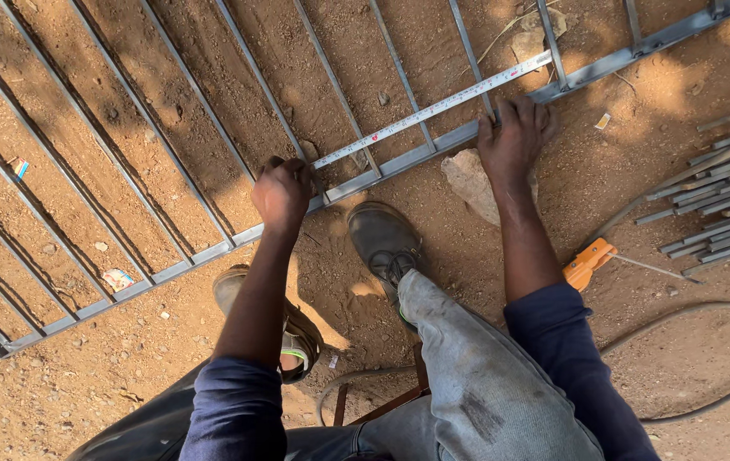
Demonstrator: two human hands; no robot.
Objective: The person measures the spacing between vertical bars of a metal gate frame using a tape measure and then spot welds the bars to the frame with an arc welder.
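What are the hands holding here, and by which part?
A tape measure stretched along the metal frame. The left hand pins its near end against the rail; the right hand presses down farther along.

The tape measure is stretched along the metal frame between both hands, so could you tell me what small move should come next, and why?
Probably a mark on the frame rail at the wanted reading. The tape measure lies taut along the rail, the left hand pinning one end and the right hand pressing it down near a bar. Neither hand holds a marker, so the right hand would likely have to let go first.
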